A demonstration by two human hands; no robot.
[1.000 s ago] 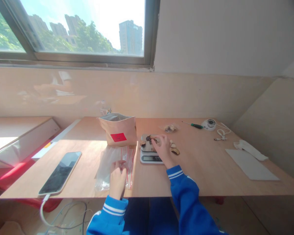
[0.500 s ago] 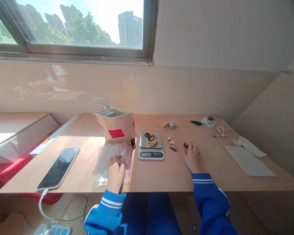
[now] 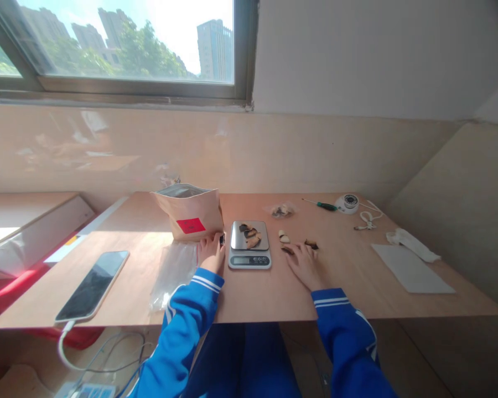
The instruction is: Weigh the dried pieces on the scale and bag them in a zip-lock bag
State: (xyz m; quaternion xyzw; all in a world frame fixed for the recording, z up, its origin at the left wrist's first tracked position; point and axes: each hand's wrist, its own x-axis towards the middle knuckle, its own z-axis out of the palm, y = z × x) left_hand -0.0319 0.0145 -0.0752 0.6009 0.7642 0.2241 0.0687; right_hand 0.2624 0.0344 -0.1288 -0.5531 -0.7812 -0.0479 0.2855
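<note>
Dark piece: a small dark piece (image 3: 222, 239) lies on the worktop (image 3: 348, 276) between the pouch and the scale, at the fingertips of my left hand.
Left hand: my left hand (image 3: 211, 254) rests flat by that piece, fingers loosely spread; I cannot tell if it pinches it.
Right hand: my right hand (image 3: 305, 263) lies palm down, fingers spread, holding nothing, its tips at two dark slices (image 3: 311, 244).
Scale: the kitchen scale (image 3: 249, 251) sits between my hands, with a few brown slices (image 3: 249, 234) on its steel plate.
Pouch: a tan pouch (image 3: 190, 216) with a red label stands open behind my left hand.
Clear bags: clear bags (image 3: 173, 271) lie flat beside my left sleeve.
Phone: a phone (image 3: 93, 284) lies far left, cable attached.
Far edge: a green screwdriver (image 3: 320, 205) lies near a small white round device (image 3: 347, 202).
</note>
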